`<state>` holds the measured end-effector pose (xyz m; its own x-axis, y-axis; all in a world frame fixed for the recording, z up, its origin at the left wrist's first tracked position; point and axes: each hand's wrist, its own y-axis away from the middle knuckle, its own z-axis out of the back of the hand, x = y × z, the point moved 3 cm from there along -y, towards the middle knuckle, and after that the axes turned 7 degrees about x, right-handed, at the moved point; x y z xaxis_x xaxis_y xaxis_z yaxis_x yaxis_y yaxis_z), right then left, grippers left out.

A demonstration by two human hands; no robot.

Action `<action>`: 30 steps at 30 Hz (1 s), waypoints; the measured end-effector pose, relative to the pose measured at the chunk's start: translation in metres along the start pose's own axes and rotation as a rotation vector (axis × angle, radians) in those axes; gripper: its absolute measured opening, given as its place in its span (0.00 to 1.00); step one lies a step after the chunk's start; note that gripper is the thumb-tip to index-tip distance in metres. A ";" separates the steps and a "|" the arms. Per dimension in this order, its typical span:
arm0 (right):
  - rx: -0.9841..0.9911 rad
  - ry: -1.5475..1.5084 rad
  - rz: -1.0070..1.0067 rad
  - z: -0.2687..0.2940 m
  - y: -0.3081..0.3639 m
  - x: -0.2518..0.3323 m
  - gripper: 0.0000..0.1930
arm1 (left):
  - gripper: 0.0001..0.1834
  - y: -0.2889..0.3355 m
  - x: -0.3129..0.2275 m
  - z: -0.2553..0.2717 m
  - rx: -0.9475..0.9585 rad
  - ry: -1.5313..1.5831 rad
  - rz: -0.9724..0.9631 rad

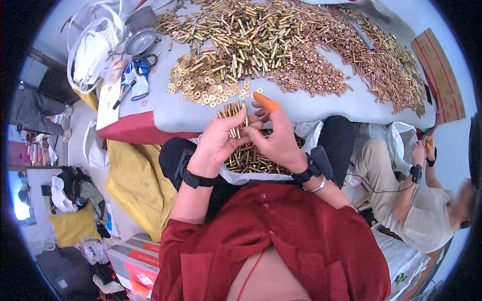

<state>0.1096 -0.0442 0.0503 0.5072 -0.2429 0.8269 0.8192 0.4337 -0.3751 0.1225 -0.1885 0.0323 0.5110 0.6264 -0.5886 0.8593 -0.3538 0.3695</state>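
Observation:
A bunch of slim brass-coloured bolts (232, 114) stands upright in my left hand (219, 139), whose thumb and fingers are wrapped round it. My right hand (275, 134) is at the right side of that bunch, its thumb and fingers drawn together; what they pinch is too small to make out. An orange finger cot (266, 102) covers its index finger. Under both hands, a white sack (311, 136) between my knees holds many darker bolts (253, 159). Just beyond my fingers lie flat brass washers (213, 95) on the grey table cover (165, 108).
Large heaps of metal sleeves (251, 30), copper-coloured small rings (314, 72) and longer bolts (386, 65) spread over the table. Scissors (147, 61), a grey bowl (140, 42) and a pen (123, 95) lie left. A yellow sack (138, 180) stands beside me. Another person (427, 210) works at right.

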 end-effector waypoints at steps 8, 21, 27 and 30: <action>-0.090 0.017 -0.101 0.018 0.000 -0.018 0.31 | 0.13 -0.015 0.009 -0.021 -0.057 -0.081 0.023; -0.152 0.380 -0.197 0.046 -0.059 -0.089 0.08 | 0.12 -0.066 -0.009 0.021 -0.156 -0.173 -0.130; -0.016 0.917 -0.248 0.021 -0.084 -0.105 0.10 | 0.12 -0.069 -0.007 0.032 -0.147 -0.187 -0.170; -0.065 0.917 -0.161 0.013 -0.084 -0.106 0.07 | 0.11 -0.070 -0.006 0.032 -0.142 -0.193 -0.159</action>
<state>-0.0161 -0.0431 -0.0003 0.3766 -0.8980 0.2276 0.8974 0.2928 -0.3300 0.0596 -0.1896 -0.0132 0.3767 0.5178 -0.7681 0.9241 -0.1526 0.3504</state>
